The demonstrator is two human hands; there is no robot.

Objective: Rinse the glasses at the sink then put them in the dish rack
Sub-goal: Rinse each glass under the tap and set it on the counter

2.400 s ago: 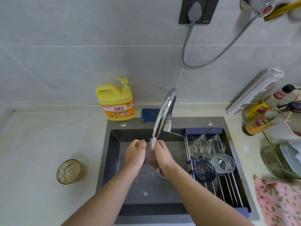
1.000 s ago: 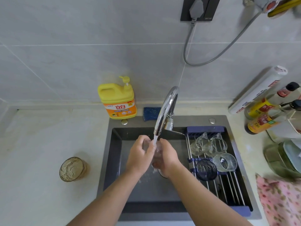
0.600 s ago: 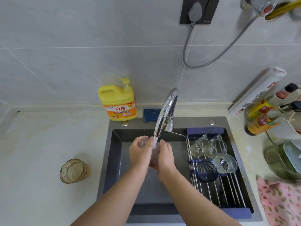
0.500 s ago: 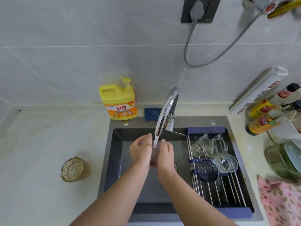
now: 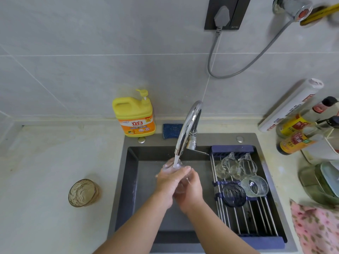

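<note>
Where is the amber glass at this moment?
In the head view, the amber glass stands on the counter on the left, apart from the left edge of the sink and nearer the camera than the yellow detergent bottle.

You had one small clear glass (image 5: 171, 166) under the running tap (image 5: 187, 129), four more glasses (image 5: 227, 167) lying in the steel-rod dish rack (image 5: 256, 217), and an amber textured tumbler (image 5: 83, 192) upright on the counter (image 5: 45, 180).
</note>
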